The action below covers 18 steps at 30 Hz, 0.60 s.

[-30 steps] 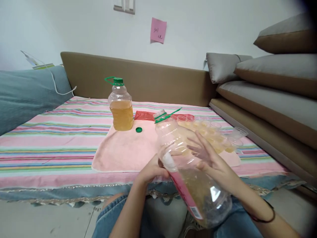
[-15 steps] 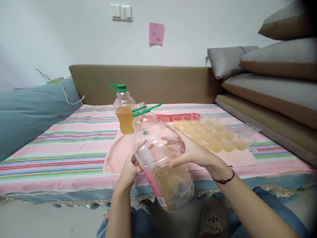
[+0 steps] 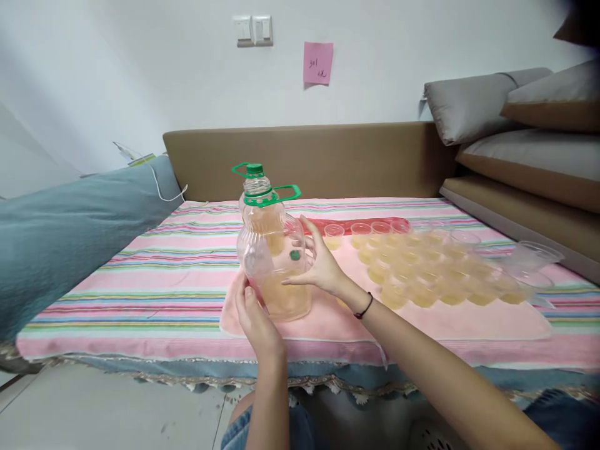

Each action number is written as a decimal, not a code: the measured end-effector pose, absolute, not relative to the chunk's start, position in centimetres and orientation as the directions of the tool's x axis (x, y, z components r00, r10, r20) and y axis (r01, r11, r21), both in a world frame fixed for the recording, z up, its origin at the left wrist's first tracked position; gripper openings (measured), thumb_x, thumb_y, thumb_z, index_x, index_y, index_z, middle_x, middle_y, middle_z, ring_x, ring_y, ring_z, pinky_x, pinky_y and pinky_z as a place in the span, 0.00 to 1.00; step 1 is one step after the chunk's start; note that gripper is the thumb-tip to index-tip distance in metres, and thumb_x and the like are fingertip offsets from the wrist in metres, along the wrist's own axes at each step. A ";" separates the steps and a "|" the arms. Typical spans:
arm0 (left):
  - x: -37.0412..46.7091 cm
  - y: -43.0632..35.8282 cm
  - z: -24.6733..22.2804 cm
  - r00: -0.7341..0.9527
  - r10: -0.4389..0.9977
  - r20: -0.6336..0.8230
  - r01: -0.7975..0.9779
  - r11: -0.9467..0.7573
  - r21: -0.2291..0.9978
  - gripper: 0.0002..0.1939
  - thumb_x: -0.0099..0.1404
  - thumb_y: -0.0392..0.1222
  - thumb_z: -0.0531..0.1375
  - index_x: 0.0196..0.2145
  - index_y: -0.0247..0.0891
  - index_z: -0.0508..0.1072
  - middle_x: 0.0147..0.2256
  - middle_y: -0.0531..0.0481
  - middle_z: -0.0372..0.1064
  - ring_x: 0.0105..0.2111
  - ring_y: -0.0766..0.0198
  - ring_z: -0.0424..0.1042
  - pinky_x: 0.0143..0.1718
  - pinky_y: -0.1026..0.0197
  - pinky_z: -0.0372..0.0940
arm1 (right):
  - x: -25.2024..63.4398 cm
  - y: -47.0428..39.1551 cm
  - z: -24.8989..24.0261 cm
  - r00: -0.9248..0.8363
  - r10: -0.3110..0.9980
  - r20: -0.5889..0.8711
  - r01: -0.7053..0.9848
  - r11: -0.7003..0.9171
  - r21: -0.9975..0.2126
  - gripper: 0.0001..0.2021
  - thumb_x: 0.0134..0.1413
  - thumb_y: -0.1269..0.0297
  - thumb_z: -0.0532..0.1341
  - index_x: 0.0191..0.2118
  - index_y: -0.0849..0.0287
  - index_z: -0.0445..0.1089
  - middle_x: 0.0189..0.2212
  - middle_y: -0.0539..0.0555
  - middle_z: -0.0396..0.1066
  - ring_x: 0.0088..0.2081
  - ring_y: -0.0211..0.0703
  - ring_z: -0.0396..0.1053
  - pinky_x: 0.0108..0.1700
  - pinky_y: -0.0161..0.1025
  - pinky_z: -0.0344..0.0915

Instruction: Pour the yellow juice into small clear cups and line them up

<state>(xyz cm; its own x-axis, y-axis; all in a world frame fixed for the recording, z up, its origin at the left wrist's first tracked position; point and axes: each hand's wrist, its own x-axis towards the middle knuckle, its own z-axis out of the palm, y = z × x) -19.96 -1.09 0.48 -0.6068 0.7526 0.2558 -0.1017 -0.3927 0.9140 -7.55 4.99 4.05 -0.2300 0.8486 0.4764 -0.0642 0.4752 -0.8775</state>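
Note:
A clear plastic bottle with an uncapped neck and a green ring handle stands upright on the pink cloth, pale yellow liquid in its lower part. My left hand cups its lower left side. On the other side, my right hand holds it with thumb in front and fingers partly hidden behind. A second bottle with a green cap is mostly hidden behind the first. Near my right fingers, a small green cap shows through the clear plastic.
Several clear cups of yellow liquid stand in rows on the right. Empty cups lie at their far right end, and a red plastic strip lies behind. Grey and brown cushions are piled at right; a blue bolster is at left.
The bottle has gone from tilted over the bed's front edge to upright on the pink cloth, farther forward and left. Both my hands have moved with it. The view has swung left.

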 end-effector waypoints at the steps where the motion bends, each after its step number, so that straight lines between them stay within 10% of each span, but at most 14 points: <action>1: -20.0 -1.1 0.4 -0.629 0.738 0.245 -0.070 -0.367 0.927 0.24 0.66 0.54 0.50 0.55 0.41 0.66 0.56 0.47 0.64 0.59 0.58 0.60 0.60 0.55 0.54 | -8.0 5.3 3.7 -0.221 0.847 0.483 -0.060 0.483 -0.874 0.66 0.21 0.52 0.77 0.66 0.42 0.35 0.61 0.59 0.56 0.61 0.53 0.56 0.60 0.55 0.56; 8: -19.7 -1.4 0.7 -0.638 0.756 0.148 -0.053 -0.234 0.971 0.27 0.66 0.54 0.50 0.59 0.41 0.59 0.62 0.47 0.56 0.64 0.58 0.52 0.63 0.58 0.51 | -9.4 5.9 2.3 -0.212 0.841 0.497 -0.037 0.502 -0.864 0.68 0.26 0.47 0.75 0.67 0.45 0.26 0.67 0.61 0.42 0.66 0.51 0.48 0.63 0.52 0.51; 12: -19.6 -1.6 0.9 -0.626 0.768 0.133 -0.063 -0.220 0.974 0.27 0.66 0.54 0.50 0.59 0.41 0.59 0.62 0.47 0.55 0.64 0.57 0.52 0.63 0.56 0.49 | -6.3 5.7 3.5 -0.315 0.869 0.381 0.245 0.462 -0.853 0.68 0.29 0.47 0.74 0.68 0.48 0.24 0.69 0.63 0.39 0.68 0.53 0.39 0.65 0.56 0.45; 18: -18.9 -2.8 0.4 -0.679 0.475 0.560 0.351 -0.460 0.816 0.19 0.65 0.45 0.54 0.54 0.41 0.62 0.57 0.44 0.59 0.61 0.58 0.55 0.63 0.52 0.49 | 1.7 4.7 6.1 -0.440 0.897 -0.034 0.778 0.362 -0.514 0.45 0.32 0.59 0.74 0.61 0.59 0.60 0.60 0.65 0.62 0.59 0.65 0.60 0.59 0.58 0.57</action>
<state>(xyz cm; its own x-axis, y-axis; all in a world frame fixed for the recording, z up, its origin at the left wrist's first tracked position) -18.87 -2.83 0.42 -0.6792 0.4746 0.5599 0.3510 -0.4599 0.8157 1.67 4.70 6.11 -0.4404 0.8972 -0.0337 0.7776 0.3624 -0.5138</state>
